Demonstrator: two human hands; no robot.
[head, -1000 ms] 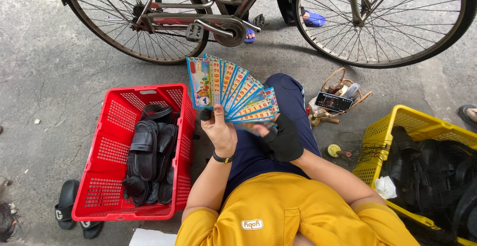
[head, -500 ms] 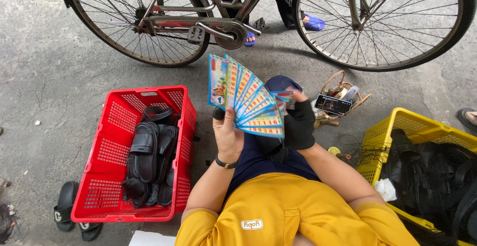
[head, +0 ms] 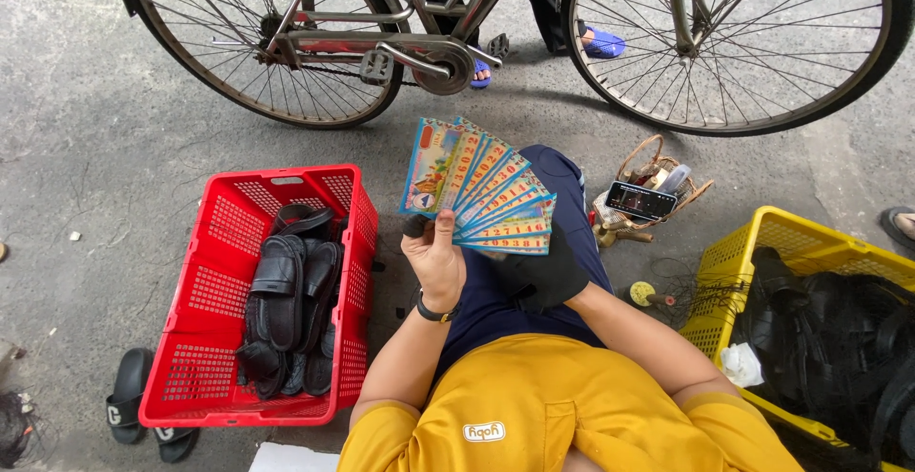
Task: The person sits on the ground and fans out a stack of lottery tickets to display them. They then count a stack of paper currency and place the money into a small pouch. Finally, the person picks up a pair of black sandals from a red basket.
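**Fan of tickets held up over the lap**

The left hand [head: 437, 260] is clenched on the bottom corner of a fan of paper tickets [head: 481, 191], thumb across the front. The fan is spread wide and upright above the person's knees, so each ticket's edge strip shows. The right hand [head: 543, 272] wears a black glove and sits just under the lowest tickets. Whether it pinches one or only rests against the fan, I cannot tell. A wristwatch [head: 434, 312] is on the left wrist.

The step in hand looks like sorting or checking through the spread tickets. Any further handling would, I judge, call for a firm left-hand pinch at the corner so the fan does not collapse. The gloved fingers would have to slide a single slip free without dragging its neighbours.

On the ground to the left stands a red basket [head: 205, 338] holding black sandals [head: 286, 300]. A yellow basket [head: 762, 243] with dark goods stands to the right. A small wicker basket [head: 658, 162] with a phone [head: 640, 200] on it is near the right knee. A bicycle [head: 429, 14] is parked beyond.
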